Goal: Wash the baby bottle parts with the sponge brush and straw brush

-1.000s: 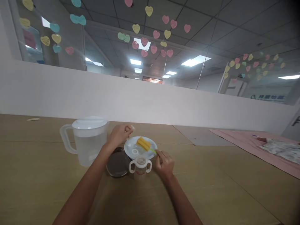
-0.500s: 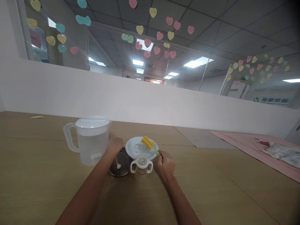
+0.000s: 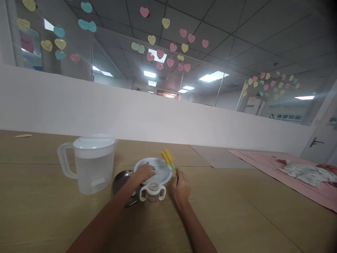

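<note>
My right hand (image 3: 181, 187) is closed around the thin green handle of a sponge bottle brush (image 3: 167, 157), its yellow head raised over the right rim of a white plate (image 3: 164, 178). My left hand (image 3: 144, 172) reaches over the plate's left part with fingers stretched out above a clear piece, which they partly cover. In front of the plate stands a clear baby bottle (image 3: 153, 196) with two white side handles and an uncovered mouth. A dark metal dish (image 3: 119, 181) lies left of the bottle, partly behind my left forearm, with a small white piece in it.
At the left stands a clear lidded pitcher (image 3: 94, 168) holding liquid. A pink cloth (image 3: 263, 163) with a patterned bundle (image 3: 305, 172) lies at the far right. A white wall with glass above closes the table's back. A flat pale strip (image 3: 23, 135) lies far left.
My left hand has moved from beside the pitcher, above the metal dish, rightward onto the plate. The brush in my right hand is now more upright. The whole view has shifted slightly.
</note>
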Demonstrator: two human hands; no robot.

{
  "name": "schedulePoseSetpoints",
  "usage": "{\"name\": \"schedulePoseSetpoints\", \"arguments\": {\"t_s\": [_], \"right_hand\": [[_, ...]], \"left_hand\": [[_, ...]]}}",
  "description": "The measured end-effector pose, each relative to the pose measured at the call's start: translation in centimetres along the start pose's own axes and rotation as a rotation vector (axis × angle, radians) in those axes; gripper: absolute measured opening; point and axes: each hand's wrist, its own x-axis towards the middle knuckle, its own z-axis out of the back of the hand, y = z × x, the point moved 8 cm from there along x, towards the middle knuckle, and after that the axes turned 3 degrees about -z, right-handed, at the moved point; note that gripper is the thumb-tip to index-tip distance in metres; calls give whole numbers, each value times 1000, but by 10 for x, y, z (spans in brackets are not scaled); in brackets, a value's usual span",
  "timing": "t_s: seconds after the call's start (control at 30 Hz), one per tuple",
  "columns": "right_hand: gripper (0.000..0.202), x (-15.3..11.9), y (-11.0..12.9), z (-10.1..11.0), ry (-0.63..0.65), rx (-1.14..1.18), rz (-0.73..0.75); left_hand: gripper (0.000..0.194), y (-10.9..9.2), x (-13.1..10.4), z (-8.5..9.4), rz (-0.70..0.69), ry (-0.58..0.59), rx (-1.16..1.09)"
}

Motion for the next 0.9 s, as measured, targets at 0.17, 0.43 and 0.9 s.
{"name": "schedulePoseSetpoints", "arguments": {"t_s": [0.17,0.43,0.9], "right_hand": [[39,-2,1,3,-21,28,3],[22,-4,24,18,-78,30,214],[26,-15,47,31,-191,58,507]], "left_hand": [[31,2,-1,29,28,-100,0],[48,-36,-28,112,-191,-341,-219],[30,-50,-42,120,-175,-179,-287]]}}
